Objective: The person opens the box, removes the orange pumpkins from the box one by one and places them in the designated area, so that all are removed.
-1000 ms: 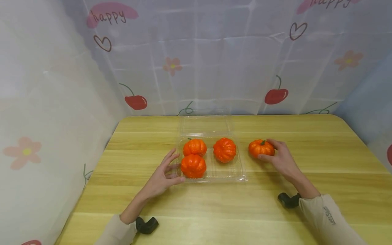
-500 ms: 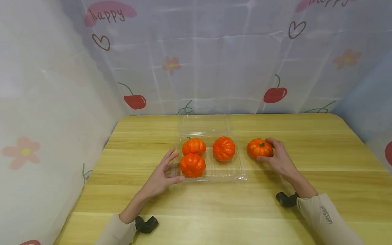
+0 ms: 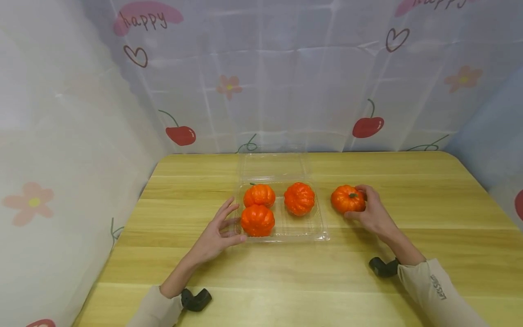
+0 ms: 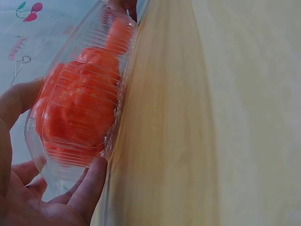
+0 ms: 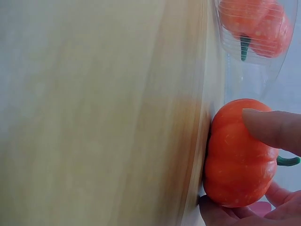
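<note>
A clear plastic clamshell box [image 3: 300, 232] lies with its lid raised at the back, holding three orange toy pumpkins: one at back left [image 3: 259, 195], one at front left [image 3: 258, 221] and one at back right [image 3: 299, 199]. Spread round the box's front left corner, my left hand [image 3: 214, 236] touches it with loosely bent fingers; the left wrist view shows fingertips [image 4: 97, 169] against the plastic. Right of the box, my right hand [image 3: 377, 215] grips a fourth pumpkin [image 5: 240, 155] between thumb and fingers. This pumpkin, green-stemmed, sits at the table surface.
The wooden table [image 3: 282, 281] carries the box near its back edge. A patterned curtain [image 3: 286, 91] hangs behind it, and another white sheet [image 3: 73, 136] stands along the left. Dark curved pieces [image 3: 196, 299] are at both wrists.
The pumpkin in my right hand has turned slightly, its stem now pointing more to the right. My left hand and the box stay in place.
</note>
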`<state>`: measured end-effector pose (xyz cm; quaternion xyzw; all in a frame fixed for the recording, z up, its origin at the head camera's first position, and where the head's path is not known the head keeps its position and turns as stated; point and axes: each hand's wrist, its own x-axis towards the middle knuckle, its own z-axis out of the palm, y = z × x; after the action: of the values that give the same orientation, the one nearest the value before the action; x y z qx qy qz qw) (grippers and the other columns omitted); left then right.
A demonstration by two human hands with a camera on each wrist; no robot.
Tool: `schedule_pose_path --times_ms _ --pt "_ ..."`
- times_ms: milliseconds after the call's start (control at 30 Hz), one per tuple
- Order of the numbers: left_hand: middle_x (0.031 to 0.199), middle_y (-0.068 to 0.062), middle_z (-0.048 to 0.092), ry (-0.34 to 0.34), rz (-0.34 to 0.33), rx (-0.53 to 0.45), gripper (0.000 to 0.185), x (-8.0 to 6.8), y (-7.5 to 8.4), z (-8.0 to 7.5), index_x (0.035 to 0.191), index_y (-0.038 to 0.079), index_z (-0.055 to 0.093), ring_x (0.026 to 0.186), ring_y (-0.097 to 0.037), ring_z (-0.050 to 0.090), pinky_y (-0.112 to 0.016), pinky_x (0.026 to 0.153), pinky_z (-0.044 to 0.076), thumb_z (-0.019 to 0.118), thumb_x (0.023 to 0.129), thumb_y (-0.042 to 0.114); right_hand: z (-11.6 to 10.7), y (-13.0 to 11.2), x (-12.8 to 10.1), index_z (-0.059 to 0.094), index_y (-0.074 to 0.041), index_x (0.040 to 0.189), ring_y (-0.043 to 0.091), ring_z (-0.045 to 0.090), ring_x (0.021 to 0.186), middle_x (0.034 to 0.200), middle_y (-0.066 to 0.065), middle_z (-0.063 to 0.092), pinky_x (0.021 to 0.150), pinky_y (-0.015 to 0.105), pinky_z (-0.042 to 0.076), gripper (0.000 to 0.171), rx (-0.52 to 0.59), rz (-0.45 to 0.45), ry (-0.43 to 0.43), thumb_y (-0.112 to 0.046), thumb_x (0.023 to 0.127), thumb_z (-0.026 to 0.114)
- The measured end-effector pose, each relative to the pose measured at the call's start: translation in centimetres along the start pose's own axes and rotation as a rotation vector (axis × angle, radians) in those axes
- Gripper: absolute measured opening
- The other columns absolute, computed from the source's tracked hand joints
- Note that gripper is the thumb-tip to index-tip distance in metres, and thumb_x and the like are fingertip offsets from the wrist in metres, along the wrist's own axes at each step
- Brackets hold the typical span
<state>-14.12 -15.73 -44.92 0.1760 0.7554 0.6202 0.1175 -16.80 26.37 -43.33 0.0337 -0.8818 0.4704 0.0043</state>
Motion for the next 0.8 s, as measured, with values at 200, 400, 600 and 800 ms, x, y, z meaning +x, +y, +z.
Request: schedule_pose_path --times_ms 200,400,600,800 --pt "0.164 0.003 0.005 -0.002 -0.001 -0.003 0.086 0.0 -0.05 -0.02 0.155 0.008 0.029 0.135 -0.04 0.041 -0.036 0.098 0.049 0.079 0.085 0.014 0.03 0.13 0.04 0.022 0.015 0.142 0.05 0.033 0.125 0.136 0.038 0.03 0.106 0.064 0.028 0.081 0.006 0.007 -0.001 0.003 0.08 0.073" --pt "0.164 0.003 0.006 -0.002 -0.004 -0.004 0.086 0.0 -0.14 -0.03 0.155 0.009 0.029 0.135 -0.04 0.041 -0.037 0.098 0.049 0.079 0.085 0.014 -0.12 -0.15 0.04 0.021 0.015 0.144 0.051 0.031 0.127 0.138 0.04 0.028 0.107 0.064 0.027 0.085 0.004 0.022 -0.024 0.0 0.081 0.076" --pt "0.165 0.002 0.006 -0.003 -0.004 -0.006 0.086 0.03 -0.11 -0.03 0.155 0.008 0.029 0.135 -0.039 0.041 -0.038 0.098 0.049 0.079 0.086 0.013 -0.36 -0.17 0.07 0.02 0.014 0.146 0.052 0.028 0.13 0.143 0.04 0.024 0.107 0.065 0.026 0.088 0.015 0.041 -0.038 -0.006 0.083 0.077" --pt "0.164 0.001 0.006 -0.004 -0.009 -0.012 0.086 0.03 0.03 0.01 0.155 0.008 0.028 0.135 -0.039 0.041 -0.038 0.099 0.048 0.079 0.085 0.012 -0.92 -0.78 -0.51 0.025 0.011 0.147 0.054 0.02 0.135 0.149 0.038 0.016 0.107 0.066 0.028 0.086 0.032 0.044 -0.031 -0.01 0.083 0.078"
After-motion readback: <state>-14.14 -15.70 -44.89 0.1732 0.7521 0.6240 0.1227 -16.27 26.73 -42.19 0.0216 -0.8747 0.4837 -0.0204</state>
